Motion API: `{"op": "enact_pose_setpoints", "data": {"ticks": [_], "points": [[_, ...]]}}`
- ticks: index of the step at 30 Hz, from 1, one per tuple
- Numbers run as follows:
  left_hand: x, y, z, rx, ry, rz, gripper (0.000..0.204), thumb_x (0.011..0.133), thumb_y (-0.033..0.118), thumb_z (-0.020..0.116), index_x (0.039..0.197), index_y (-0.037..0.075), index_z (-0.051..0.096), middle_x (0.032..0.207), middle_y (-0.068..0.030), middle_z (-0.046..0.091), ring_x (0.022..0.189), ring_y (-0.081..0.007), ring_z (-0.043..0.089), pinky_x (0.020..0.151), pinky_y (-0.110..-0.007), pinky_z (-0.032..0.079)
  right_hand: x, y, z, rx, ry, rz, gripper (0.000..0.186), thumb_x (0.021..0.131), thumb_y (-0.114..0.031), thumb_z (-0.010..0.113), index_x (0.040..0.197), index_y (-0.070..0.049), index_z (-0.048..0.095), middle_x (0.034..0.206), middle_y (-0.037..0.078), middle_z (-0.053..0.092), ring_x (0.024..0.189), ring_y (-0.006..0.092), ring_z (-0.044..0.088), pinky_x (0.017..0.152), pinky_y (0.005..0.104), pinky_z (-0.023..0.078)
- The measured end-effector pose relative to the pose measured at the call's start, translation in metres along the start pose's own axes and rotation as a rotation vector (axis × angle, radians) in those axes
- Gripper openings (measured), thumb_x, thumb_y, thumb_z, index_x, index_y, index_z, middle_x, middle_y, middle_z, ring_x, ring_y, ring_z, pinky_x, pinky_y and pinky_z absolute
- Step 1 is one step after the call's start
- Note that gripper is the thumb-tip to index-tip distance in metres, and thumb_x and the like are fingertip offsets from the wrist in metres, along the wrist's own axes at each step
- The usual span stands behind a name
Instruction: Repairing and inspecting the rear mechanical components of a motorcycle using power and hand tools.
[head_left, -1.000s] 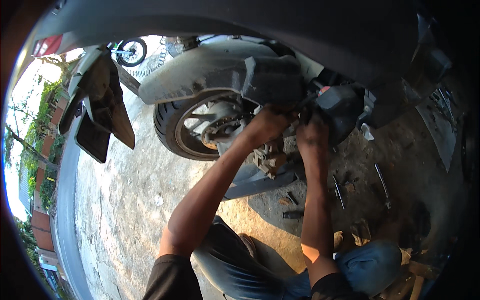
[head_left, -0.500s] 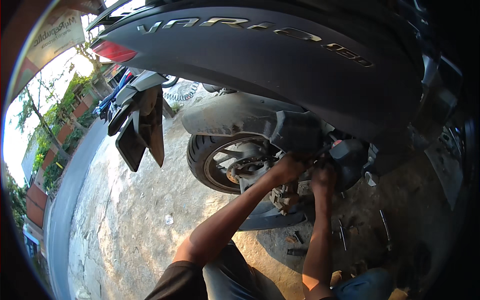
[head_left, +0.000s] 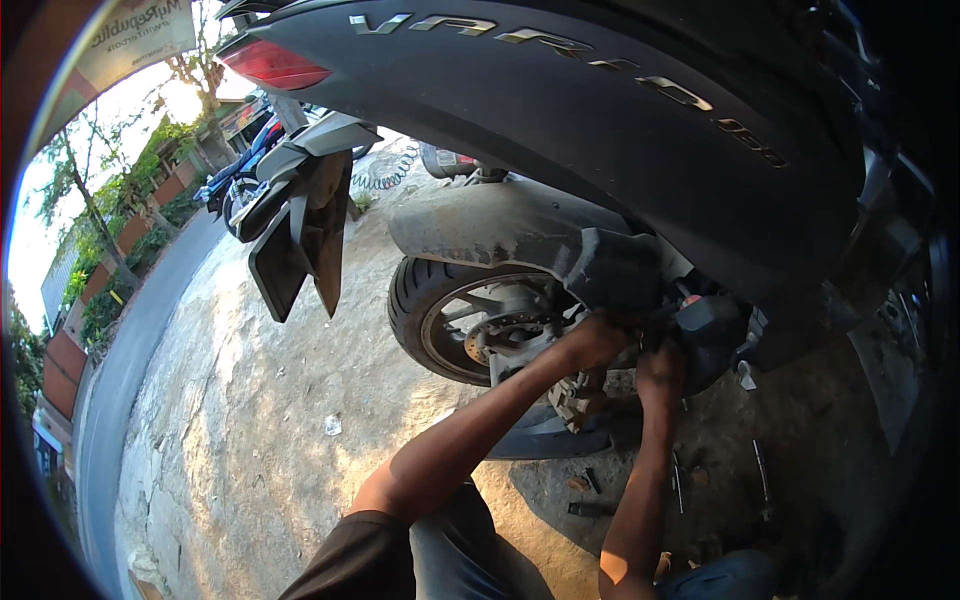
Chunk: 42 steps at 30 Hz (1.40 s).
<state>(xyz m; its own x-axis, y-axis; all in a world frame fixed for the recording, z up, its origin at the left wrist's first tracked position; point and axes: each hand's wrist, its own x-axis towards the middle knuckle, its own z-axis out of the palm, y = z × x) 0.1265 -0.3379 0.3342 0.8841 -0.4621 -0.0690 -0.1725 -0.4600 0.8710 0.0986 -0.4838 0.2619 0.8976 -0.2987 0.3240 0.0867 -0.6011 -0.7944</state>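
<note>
A dark grey motor scooter (head_left: 560, 120) stands side-on over my hands. My left hand (head_left: 598, 342) is closed in the shadow below the black rear fender part (head_left: 615, 265), in front of the rear wheel (head_left: 430, 320). Close on its right, my right hand (head_left: 660, 368) is closed beside the black rounded engine cover (head_left: 712, 330). Both hands work near the same spot on the engine side. Whatever their fingers grip is dark and too shaded to name. A brake caliper (head_left: 577, 400) hangs just below my left wrist.
On the ground to the right lie a long metal tool (head_left: 762, 480), a thin metal tool (head_left: 679, 482) and a dark cylindrical piece (head_left: 590, 509). The number plate bracket (head_left: 300, 240) juts out at the left. A road (head_left: 110, 420) runs along the far left.
My view has shifted, so the scooter's body sits further right and tilts more. Both hands stay at the same place beside the engine cover, with little visible movement.
</note>
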Motion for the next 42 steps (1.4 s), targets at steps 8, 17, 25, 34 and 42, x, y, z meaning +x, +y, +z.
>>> {"op": "enact_pose_setpoints", "data": {"ticks": [8, 17, 25, 34, 42], "points": [[0.002, -0.001, 0.000, 0.081, -0.004, 0.066, 0.038, 0.095, 0.034, 0.060, 0.121, 0.008, 0.067, 0.112, -0.0162, 0.070, 0.103, -0.0191, 0.063, 0.092, -0.036, 0.047, -0.001, -0.009, -0.002, 0.065, -0.050, 0.039, 0.032, 0.098, -0.025, 0.048, 0.109, -0.001, 0.065, 0.106, 0.027, 0.065, 0.102, 0.0473, 0.059, 0.084, 0.0520, 0.046], [-0.005, 0.001, 0.000, -0.077, -0.010, 0.028, 0.035, 0.092, 0.023, 0.059, 0.122, 0.007, 0.067, 0.108, -0.0171, 0.071, 0.098, -0.0186, 0.065, 0.085, -0.033, 0.050, -0.007, 0.000, -0.002, -0.084, 0.129, -0.047, 0.031, 0.094, -0.024, 0.054, 0.115, -0.003, 0.062, 0.098, 0.022, 0.068, 0.091, 0.0449, 0.063, 0.080, 0.0504, 0.050], [-0.003, 0.005, -0.005, 0.088, -0.023, 0.107, 0.035, 0.094, 0.019, 0.058, 0.126, 0.007, 0.065, 0.103, -0.0063, 0.070, 0.092, -0.0079, 0.059, 0.084, -0.029, 0.049, -0.009, -0.017, 0.004, -0.129, 0.234, -0.056, 0.023, 0.090, -0.022, 0.060, 0.086, 0.000, 0.064, 0.078, 0.022, 0.067, 0.071, 0.0430, 0.064, 0.065, 0.0519, 0.051], [0.001, 0.011, 0.003, -0.106, -0.054, -0.299, 0.046, 0.099, 0.033, 0.057, 0.141, 0.015, 0.051, 0.080, 0.0024, 0.054, 0.060, -0.0082, 0.054, 0.050, -0.022, 0.045, -0.006, -0.014, 0.009, -0.061, 0.169, 0.130, 0.026, 0.093, -0.020, 0.053, 0.078, -0.002, 0.064, 0.077, 0.023, 0.067, 0.074, 0.0409, 0.067, 0.067, 0.0502, 0.054], [-0.008, 0.023, 0.008, -0.279, -0.017, -0.314, 0.040, 0.098, 0.023, 0.058, 0.136, 0.010, 0.056, 0.063, 0.0067, 0.037, 0.046, -0.0058, 0.033, 0.039, -0.024, 0.029, 0.011, -0.009, 0.000, -0.172, 0.240, -0.177, 0.034, 0.094, -0.022, 0.049, 0.072, -0.004, 0.068, 0.069, 0.020, 0.068, 0.073, 0.0413, 0.068, 0.067, 0.0502, 0.055]]}}
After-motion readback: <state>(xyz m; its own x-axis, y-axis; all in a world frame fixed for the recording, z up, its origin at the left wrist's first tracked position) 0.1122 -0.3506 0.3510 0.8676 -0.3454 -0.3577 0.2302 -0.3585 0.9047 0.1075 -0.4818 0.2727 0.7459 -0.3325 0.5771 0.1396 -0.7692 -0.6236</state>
